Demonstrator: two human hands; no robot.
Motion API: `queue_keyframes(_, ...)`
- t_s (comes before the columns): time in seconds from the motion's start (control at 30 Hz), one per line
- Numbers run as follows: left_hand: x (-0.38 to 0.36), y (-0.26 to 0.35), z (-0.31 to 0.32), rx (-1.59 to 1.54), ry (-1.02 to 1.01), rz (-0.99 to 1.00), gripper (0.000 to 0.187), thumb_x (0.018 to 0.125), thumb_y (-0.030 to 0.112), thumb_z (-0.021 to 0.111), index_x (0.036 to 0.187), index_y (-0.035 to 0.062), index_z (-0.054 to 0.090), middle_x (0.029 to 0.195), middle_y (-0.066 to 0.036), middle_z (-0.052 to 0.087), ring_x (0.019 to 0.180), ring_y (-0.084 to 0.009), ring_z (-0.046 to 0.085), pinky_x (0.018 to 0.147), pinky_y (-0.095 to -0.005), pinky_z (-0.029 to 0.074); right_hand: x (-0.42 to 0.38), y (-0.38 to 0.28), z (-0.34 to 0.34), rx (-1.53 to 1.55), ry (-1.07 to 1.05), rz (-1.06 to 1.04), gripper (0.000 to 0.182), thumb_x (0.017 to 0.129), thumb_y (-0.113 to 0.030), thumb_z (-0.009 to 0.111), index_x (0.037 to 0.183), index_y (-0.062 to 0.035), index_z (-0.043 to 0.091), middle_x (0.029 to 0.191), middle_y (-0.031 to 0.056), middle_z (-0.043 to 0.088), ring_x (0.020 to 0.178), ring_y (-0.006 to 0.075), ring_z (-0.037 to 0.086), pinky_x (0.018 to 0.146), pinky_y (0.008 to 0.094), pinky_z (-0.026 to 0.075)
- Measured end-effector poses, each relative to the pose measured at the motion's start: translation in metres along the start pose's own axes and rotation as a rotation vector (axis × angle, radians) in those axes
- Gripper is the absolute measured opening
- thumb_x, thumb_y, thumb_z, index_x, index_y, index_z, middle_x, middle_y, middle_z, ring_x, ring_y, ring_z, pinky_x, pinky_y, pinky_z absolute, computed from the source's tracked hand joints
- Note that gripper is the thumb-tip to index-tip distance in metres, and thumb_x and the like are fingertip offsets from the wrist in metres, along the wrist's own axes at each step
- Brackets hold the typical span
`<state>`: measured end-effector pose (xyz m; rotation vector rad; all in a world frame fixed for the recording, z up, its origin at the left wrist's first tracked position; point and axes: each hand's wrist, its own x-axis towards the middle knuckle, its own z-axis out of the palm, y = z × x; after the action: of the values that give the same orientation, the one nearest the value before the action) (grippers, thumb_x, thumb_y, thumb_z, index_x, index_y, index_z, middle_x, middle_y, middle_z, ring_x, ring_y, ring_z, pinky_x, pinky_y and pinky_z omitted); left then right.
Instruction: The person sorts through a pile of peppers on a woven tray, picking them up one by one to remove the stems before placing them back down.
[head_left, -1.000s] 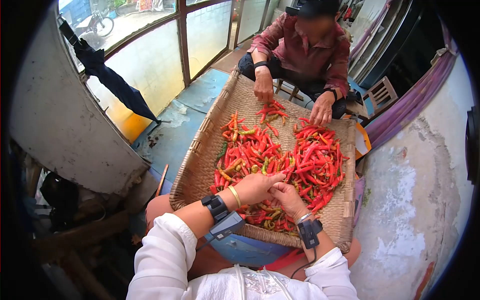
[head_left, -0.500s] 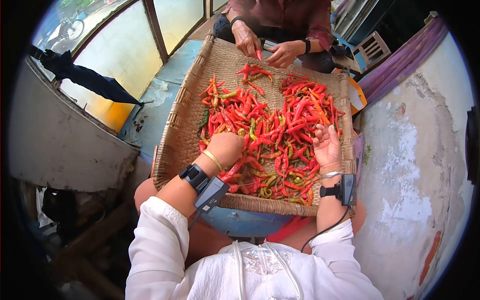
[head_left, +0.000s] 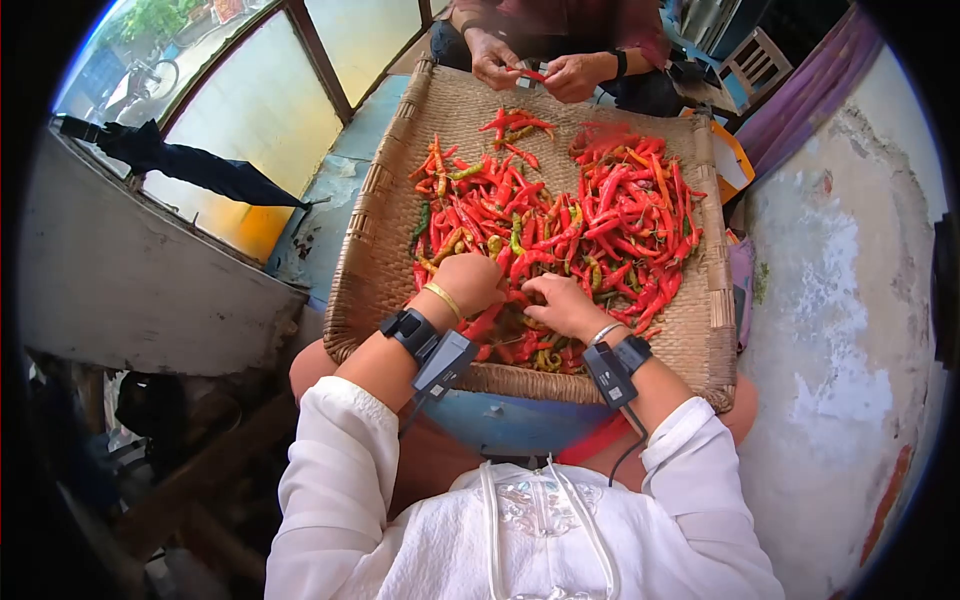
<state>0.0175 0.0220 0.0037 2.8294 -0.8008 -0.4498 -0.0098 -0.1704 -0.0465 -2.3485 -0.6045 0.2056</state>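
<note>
A wide woven tray rests across my knees, heaped with red chili peppers and a few green and yellow ones. My left hand is curled shut on chilies at the near edge of the left heap. My right hand lies just beside it, fingertips pinched on a chili pepper in the pile. Both wrists carry black strapped devices. At the far end of the tray another person's hands hold a single red chili between them.
A folded dark umbrella leans against the window at left. A rough plaster wall runs close along the right side of the tray. A wooden chair stands at the back right. A blue object sits under the tray's near edge.
My right hand, open over the right heap half a second ago, has come back down beside my left hand. The other person has lifted a chili with both hands.
</note>
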Motion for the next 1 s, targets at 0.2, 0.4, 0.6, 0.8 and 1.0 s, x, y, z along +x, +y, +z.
queue_keyframes(0.2,-0.005,0.004,-0.015,-0.136,0.11,0.117,0.022,0.069,0.03,0.063,0.07,0.008,0.061,0.066,-0.011,0.059,0.066,-0.0295,0.058,0.06,-0.04,0.045,-0.001,-0.022,-0.01,-0.147,-0.078,0.014,0.017,0.068,-0.018,0.059,0.078,-0.005,0.058,0.084,0.0129,0.057,0.082,0.0308,0.056,0.072,0.0393,0.045)
queue_keyframes(0.4,-0.002,0.004,-0.031,-0.6,0.315,0.181,0.023,0.079,0.024,0.06,0.075,0.0019,0.056,0.058,-0.009,0.055,0.052,-0.0193,0.057,0.048,-0.0316,0.044,-0.002,-0.031,-0.047,0.219,0.156,0.074,0.011,0.071,-0.011,0.058,0.077,-0.0006,0.056,0.068,0.0099,0.06,0.062,0.0181,0.059,0.06,0.0288,0.047)
queue_keyframes(0.6,-0.007,0.021,-0.028,-0.956,0.032,0.213,0.017,0.079,0.015,0.061,0.081,0.0018,0.05,0.063,-0.004,0.053,0.052,-0.0112,0.053,0.048,-0.0261,0.043,-0.004,-0.045,-0.058,1.028,0.171,0.312,0.004,0.082,-0.002,0.051,0.084,-0.003,0.053,0.071,0.004,0.058,0.054,0.0087,0.054,0.052,0.0198,0.046)
queue_keyframes(0.8,-0.007,0.019,-0.025,-0.772,0.153,0.289,0.016,0.074,0.011,0.062,0.08,0.0018,0.05,0.063,-0.009,0.055,0.058,-0.0196,0.054,0.054,-0.0317,0.043,-0.011,-0.045,-0.076,1.025,0.255,0.333,0.004,0.081,-0.003,0.052,0.085,-0.0033,0.054,0.07,0.0034,0.058,0.055,0.0087,0.055,0.05,0.0193,0.047)
queue_keyframes(1.0,-0.007,0.019,-0.028,-0.736,0.154,0.271,0.015,0.074,0.012,0.06,0.081,0.0012,0.054,0.065,-0.011,0.056,0.061,-0.0233,0.056,0.057,-0.0337,0.044,-0.025,0.0,-0.123,1.0,0.6,0.353,0.004,0.084,-0.008,0.051,0.087,-0.0062,0.052,0.071,0.0037,0.06,0.051,0.0055,0.054,0.042,0.016,0.043)
